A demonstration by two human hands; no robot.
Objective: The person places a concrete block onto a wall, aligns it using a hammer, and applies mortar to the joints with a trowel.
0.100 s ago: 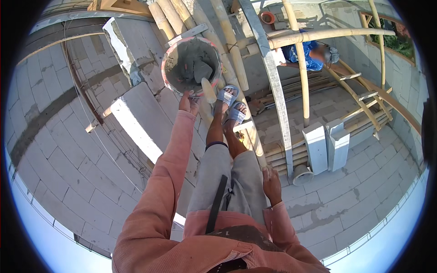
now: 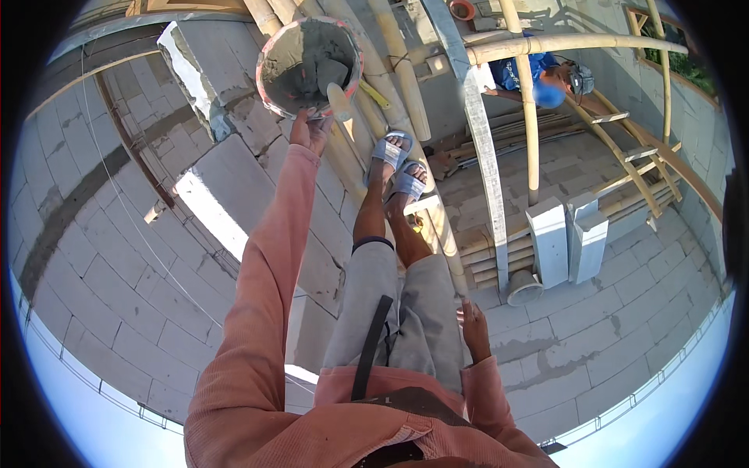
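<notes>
Bucket (image 2: pixel 310 66) of grey mortar, pink-rimmed and round, sits at the top of my downward view, directly ahead of my left hand (image 2: pixel 310 131). My left arm, in a salmon-pink sleeve, stretches straight forward and the hand meets the near rim of the bucket. The fingers (image 2: pixel 316 118) curl at that rim around what looks like a thin metal handle or tool; I judge the hand closed on it, though the grip is small in the picture and I cannot make out exactly what it clasps. A pale trowel (image 2: pixel 340 100) blade leans out of the bucket on its right side, its long axis running from the mortar down toward my feet.

My right hand (image 2: pixel 473 327) hangs low beside my right thigh, fingers loosely spread, holding nothing and well apart from the bucket. The left hand is far the nearer one.

My sandalled feet (image 2: pixel 398 168) stand on bamboo scaffold poles (image 2: pixel 406 93) beside a grey block wall (image 2: pixel 203 203), with the bucket just beyond my toes. Whatever carries the bucket is hidden beneath it. Below and to the right, another person in blue (image 2: pixel 538 82) crouches among the poles, partly hidden by them. Two pale blocks (image 2: pixel 566 238) stand upright on the paved floor far below.
</notes>
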